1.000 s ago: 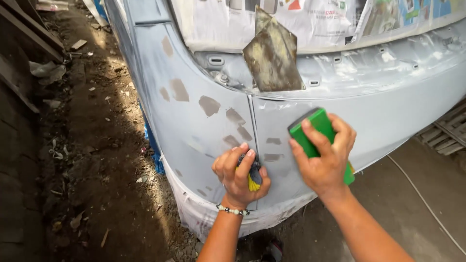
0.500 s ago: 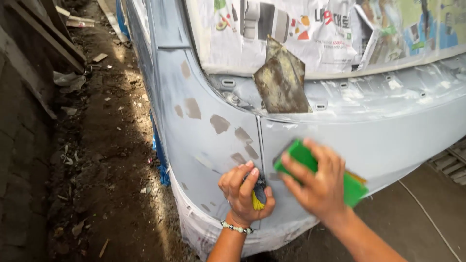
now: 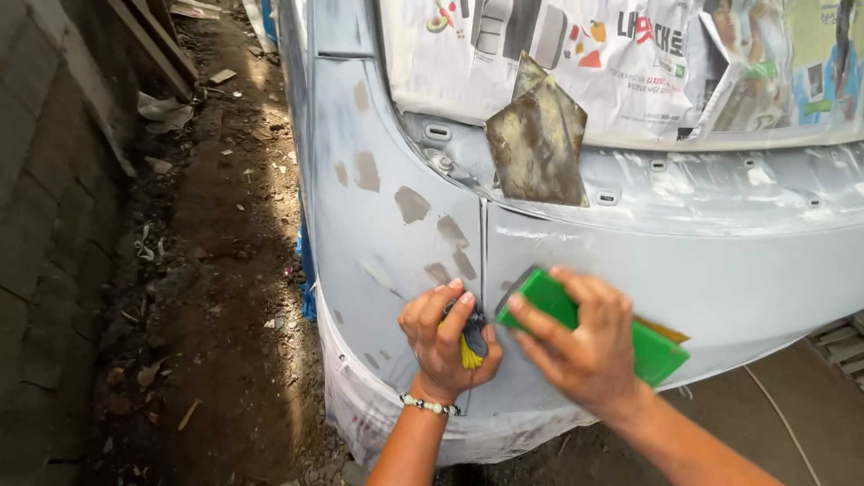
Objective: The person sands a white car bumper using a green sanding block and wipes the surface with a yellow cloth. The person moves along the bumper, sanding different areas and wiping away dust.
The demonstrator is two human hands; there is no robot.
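Your green sanding block (image 3: 650, 346) is flat against the grey car body (image 3: 738, 279), just right of the vertical panel seam (image 3: 484, 261).

Your right hand (image 3: 576, 346) spreads its fingers over the block and presses it to the panel. Your left hand (image 3: 441, 337), a bead bracelet (image 3: 428, 406) on its wrist, is curled around a small yellow and dark thing (image 3: 470, 346) at the seam. Brown filler patches (image 3: 412, 204) dot the panel above; newspaper masking (image 3: 576, 63) covers the window, and a dirt floor (image 3: 207, 297) lies left.

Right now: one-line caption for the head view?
Right hand presses green block on primed car panel; left hand grips yellow tool.
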